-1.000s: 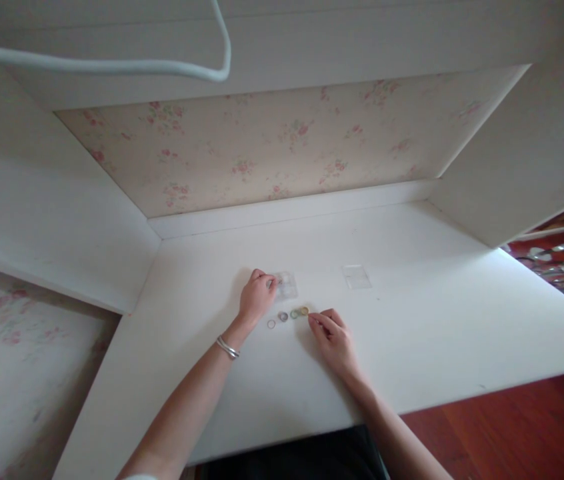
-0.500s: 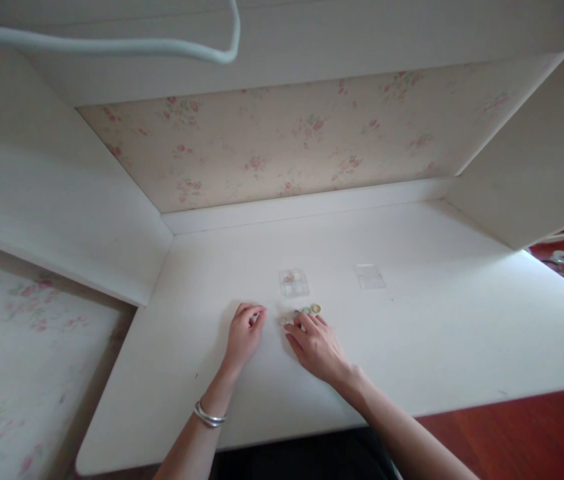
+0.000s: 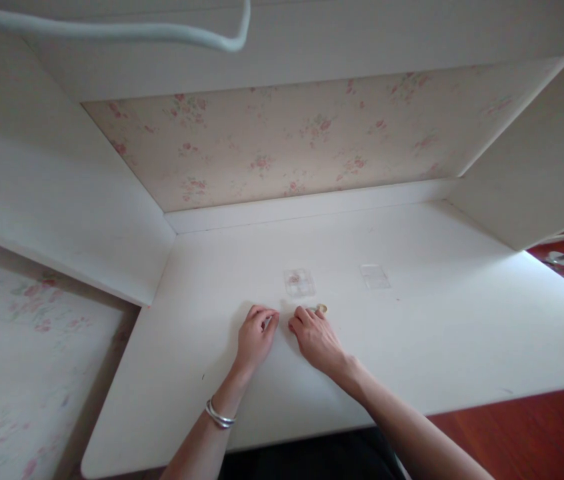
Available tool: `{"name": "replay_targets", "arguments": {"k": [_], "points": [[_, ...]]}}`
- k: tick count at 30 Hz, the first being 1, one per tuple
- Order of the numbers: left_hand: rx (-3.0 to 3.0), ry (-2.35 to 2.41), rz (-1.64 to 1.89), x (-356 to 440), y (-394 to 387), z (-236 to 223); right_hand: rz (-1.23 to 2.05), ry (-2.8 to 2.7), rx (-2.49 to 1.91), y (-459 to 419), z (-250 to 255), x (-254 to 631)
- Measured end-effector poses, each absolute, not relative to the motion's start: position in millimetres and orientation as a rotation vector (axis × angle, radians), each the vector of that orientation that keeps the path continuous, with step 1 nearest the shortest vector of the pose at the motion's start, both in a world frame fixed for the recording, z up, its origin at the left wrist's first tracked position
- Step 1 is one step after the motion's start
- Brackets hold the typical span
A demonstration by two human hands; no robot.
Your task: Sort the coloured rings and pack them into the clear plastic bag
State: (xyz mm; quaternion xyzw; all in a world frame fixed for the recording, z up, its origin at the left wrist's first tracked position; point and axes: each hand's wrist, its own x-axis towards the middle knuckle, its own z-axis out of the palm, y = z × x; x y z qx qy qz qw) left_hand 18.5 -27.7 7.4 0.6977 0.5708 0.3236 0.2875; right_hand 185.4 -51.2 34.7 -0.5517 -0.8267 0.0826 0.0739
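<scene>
My left hand (image 3: 255, 335) lies on the white desk (image 3: 412, 347) with its fingers curled in; whether anything is inside them is hidden. A silver bracelet (image 3: 219, 415) circles that wrist. My right hand (image 3: 315, 336) rests beside it, fingers bent down over a row of small rings, of which only a gold ring (image 3: 321, 309) shows at its far side. Just beyond both hands lies a small clear plastic bag (image 3: 299, 282) with something reddish inside. A second small clear bag (image 3: 375, 276) lies further right.
The desk sits in a white alcove with floral wallpaper (image 3: 282, 143) at the back and white side panels. A white cable (image 3: 112, 29) hangs across the top. Red-brown floor (image 3: 527, 433) shows at the lower right.
My left hand has left the clear bag and drawn back toward me. My right hand has slid left over the row of rings, covering most of them.
</scene>
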Motion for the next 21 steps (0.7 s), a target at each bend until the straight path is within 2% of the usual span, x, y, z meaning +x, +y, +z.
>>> {"name": "replay_targets", "arguments": {"k": [10,21], "points": [[1.864,1.503,0.843,17.2,-28.8,8.6,0.236,-2.395,-1.649,-43.4,39.0,190.5],[1.871,1.503,0.85,18.7,-29.1,9.9,0.135,-2.187,-1.834,21.9,45.7,210.4]]}}
